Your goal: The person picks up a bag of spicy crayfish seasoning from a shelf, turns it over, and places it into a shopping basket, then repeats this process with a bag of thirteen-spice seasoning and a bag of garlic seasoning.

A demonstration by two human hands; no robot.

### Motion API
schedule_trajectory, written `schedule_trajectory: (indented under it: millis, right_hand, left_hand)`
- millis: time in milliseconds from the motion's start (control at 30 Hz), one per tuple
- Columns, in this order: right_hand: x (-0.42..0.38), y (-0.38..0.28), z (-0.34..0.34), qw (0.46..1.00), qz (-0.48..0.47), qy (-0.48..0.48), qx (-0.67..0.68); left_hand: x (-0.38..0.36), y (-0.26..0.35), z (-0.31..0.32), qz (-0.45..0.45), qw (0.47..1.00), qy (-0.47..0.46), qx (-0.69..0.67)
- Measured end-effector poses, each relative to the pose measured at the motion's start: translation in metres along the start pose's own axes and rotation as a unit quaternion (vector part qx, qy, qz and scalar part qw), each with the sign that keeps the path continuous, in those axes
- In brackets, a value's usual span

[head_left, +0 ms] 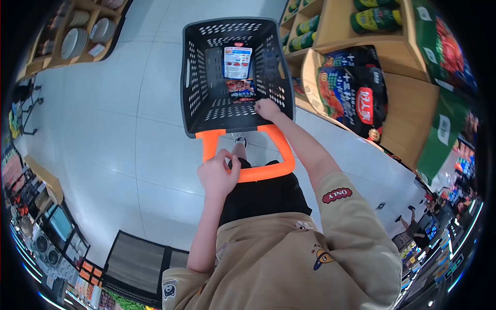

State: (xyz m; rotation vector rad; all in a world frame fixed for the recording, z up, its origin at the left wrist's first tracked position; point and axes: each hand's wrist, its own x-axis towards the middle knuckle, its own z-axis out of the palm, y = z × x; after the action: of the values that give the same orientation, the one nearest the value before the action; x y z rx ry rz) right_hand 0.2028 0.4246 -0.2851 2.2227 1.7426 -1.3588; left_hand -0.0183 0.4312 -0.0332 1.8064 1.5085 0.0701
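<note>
Several packets [241, 85] inside one black basket [222, 123]

Much of the print on the packets is too small to read, and those at the near end overlap, so their full shapes and number are hard to make out. Far shelves blur towards the dark rim of the view, and another person [419, 232] at lower right is indistinct.

The white-backed packet [237, 63] lies towards the far end of the basket, ahead of both hands; the darker ones lie nearer, just beyond the right hand [267, 109]. Dark pouches [356, 95] stand on a wooden shelf [408, 103] to the right, apart from the hands.

The left hand [219, 173] is curled around the left corner of the orange handle [266, 171]. The right hand reaches over the basket's near right corner, fingers bent inwards; whether they pinch anything cannot be told.
</note>
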Motion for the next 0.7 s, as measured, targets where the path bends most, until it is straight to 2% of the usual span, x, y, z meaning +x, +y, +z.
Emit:
schedule_trajectory:
  millis: [100,133,200,233,300,333,400,433,500,567,633,700]
  right_hand:
    - [-0.029,-0.003,-0.005,0.978,0.029,0.08,0.192]
    - [-0.044,-0.008,-0.011,0.976,0.026,0.093,0.194]
    - [-0.073,-0.015,-0.028,0.939,0.047,0.15,0.305]
    - [-0.082,-0.009,-0.027,0.899,0.061,0.175,0.396]
    - [-0.115,-0.013,-0.046,0.892,0.045,0.14,0.427]
    - [-0.136,-0.022,-0.055,0.888,0.043,0.155,0.432]
    - [-0.177,-0.04,-0.067,0.88,-0.014,0.118,0.46]
    - [-0.192,-0.046,-0.068,0.876,-0.018,0.132,0.463]
    - [-0.217,-0.055,-0.065,0.864,-0.136,0.216,0.434]
    - [-0.238,-0.063,-0.065,0.866,-0.14,0.211,0.431]
    - [-0.249,-0.071,-0.059,0.907,-0.107,0.315,0.26]
    - [-0.259,-0.073,-0.051,0.893,-0.104,0.36,0.248]
  left_hand:
    - [0.0,-0.002,0.005,0.016,0.999,0.017,0.027]
    - [-0.001,-0.001,0.005,0.019,0.999,0.026,0.035]
    - [-0.002,0.0,0.007,0.04,0.997,0.041,0.045]
    - [-0.004,-0.002,0.009,0.053,0.997,0.034,0.044]
    - [-0.006,-0.001,0.011,0.082,0.995,0.027,0.046]
    - [-0.009,-0.001,0.01,0.105,0.992,0.018,0.066]
    - [-0.014,0.001,0.01,0.141,0.986,0.011,0.092]
    - [-0.015,0.004,0.012,0.135,0.987,0.023,0.088]
    - [-0.015,0.004,0.02,0.139,0.986,0.038,0.085]
    - [-0.017,0.003,0.027,0.1,0.989,0.023,0.108]
    - [-0.025,0.008,0.033,0.09,0.988,0.019,0.122]
    - [-0.036,0.006,0.043,0.067,0.99,0.003,0.127]
